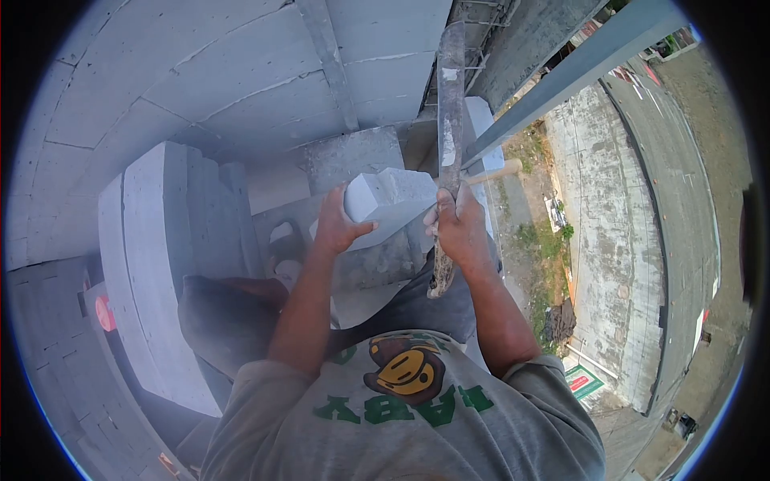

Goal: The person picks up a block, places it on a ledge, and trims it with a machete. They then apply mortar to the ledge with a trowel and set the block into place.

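My left hand (341, 224) grips the left end of a pale, light concrete block (401, 196), thumb over its near face. A step-like notch shows in the block's upper side. In my right hand (461, 224) is a worn machete (451, 112), its long blade pointing away from me and streaked with white. The machete's dark handle end (439, 280) sticks out below my fist. The blade stands just past the block's right end, and my right fist is close beside that end.
Tall pale blocks (144, 264) stand in a stack at the left. A block wall (241, 72) rises ahead. A grey metal post (561, 80) slants across at the right, beside a drop to the ground (529, 208) and a concrete roof (609, 240) far below.
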Demonstrator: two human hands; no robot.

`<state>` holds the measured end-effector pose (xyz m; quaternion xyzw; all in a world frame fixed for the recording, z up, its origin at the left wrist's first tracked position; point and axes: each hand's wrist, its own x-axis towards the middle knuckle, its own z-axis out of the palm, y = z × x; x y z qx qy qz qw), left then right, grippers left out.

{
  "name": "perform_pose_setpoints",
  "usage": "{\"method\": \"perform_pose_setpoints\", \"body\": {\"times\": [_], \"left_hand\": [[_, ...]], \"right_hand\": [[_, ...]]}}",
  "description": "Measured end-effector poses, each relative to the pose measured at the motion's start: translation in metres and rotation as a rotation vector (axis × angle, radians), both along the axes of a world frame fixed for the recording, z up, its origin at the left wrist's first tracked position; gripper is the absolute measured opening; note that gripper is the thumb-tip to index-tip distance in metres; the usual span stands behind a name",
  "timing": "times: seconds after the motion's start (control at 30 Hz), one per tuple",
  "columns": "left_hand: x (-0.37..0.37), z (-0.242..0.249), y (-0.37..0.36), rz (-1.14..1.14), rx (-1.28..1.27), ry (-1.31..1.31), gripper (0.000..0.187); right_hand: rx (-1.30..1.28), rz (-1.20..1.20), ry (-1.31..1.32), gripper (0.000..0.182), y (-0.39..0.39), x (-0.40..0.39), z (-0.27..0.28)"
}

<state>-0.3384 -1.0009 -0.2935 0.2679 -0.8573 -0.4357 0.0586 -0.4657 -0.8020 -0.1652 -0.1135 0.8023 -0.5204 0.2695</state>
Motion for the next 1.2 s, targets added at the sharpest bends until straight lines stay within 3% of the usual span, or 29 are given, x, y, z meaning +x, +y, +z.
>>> {"method": "perform_pose_setpoints", "body": {"times": [0.03, 0.07, 0.13, 0.23, 0.3, 0.37, 0.43, 0.57, 0.63, 0.7, 0.77, 0.83, 0.93, 1.0, 1.07, 1.13, 1.2], "left_hand": [[0.002, 0.000, -0.001, 0.000, 0.000, 0.003, 0.106], [0.005, -0.002, -0.003, -0.021, -0.005, 0.014, 0.106], [-0.004, -0.012, -0.008, -0.034, -0.018, 0.043, 0.106], [-0.001, -0.015, -0.011, -0.020, -0.035, 0.017, 0.104], [0.001, -0.004, -0.005, -0.013, 0.096, 0.054, 0.103], [0.002, -0.011, -0.006, -0.005, 0.069, 0.068, 0.103], [0.003, -0.013, -0.007, 0.012, 0.028, 0.094, 0.102], [0.003, -0.019, -0.008, 0.013, 0.021, 0.050, 0.102], [-0.006, -0.007, -0.010, 0.005, 0.007, 0.083, 0.102], [-0.004, 0.003, -0.005, 0.041, 0.019, -0.042, 0.101], [-0.003, -0.020, -0.016, -0.003, 0.061, 0.026, 0.101], [-0.003, -0.022, -0.015, -0.039, 0.111, 0.092, 0.102], [0.001, -0.011, -0.007, 0.029, 0.129, 0.116, 0.103], [-0.001, -0.013, -0.007, 0.020, -0.088, 0.050, 0.104], [0.002, -0.016, -0.008, -0.001, -0.057, 0.075, 0.104], [-0.007, -0.014, -0.011, -0.008, -0.030, 0.113, 0.103], [-0.003, -0.012, -0.008, 0.016, -0.035, 0.048, 0.103]], "right_hand": [[0.145, 0.169, 0.062, 0.022, 0.002, 0.007, -0.037], [0.147, 0.166, 0.066, 0.022, 0.006, 0.015, -0.060], [0.240, 0.464, -0.001, 0.023, 0.006, 0.017, -0.080], [0.224, 0.353, 0.086, 0.025, 0.005, 0.013, -0.065], [0.235, 0.255, 0.146, 0.027, 0.004, -0.005, -0.028], [0.254, 0.157, 0.196, 0.029, 0.005, -0.013, 0.007], [0.124, 0.012, 0.178, 0.032, 0.001, -0.018, 0.028], [0.385, 0.234, 0.373, 0.032, 0.004, 0.006, -0.060], [0.236, 0.481, -0.083, 0.025, 0.001, 0.004, -0.071], [0.198, 0.442, -0.076, 0.024, 0.002, 0.007, -0.054], [0.166, 0.391, -0.062, 0.023, 0.000, 0.002, -0.024], [0.209, 0.232, 0.237, 0.021, -0.002, -0.014, -0.008], [0.188, 0.059, 0.395, 0.019, -0.003, -0.029, 0.000], [0.315, 0.186, 0.332, 0.025, -0.006, -0.019, -0.024], [0.386, 0.297, 0.312, 0.027, 0.001, 0.003, -0.069], [0.367, 0.533, 0.271, 0.031, -0.001, 0.010, -0.080], [0.335, 0.502, 0.103, 0.032, 0.003, 0.010, -0.062]]}}
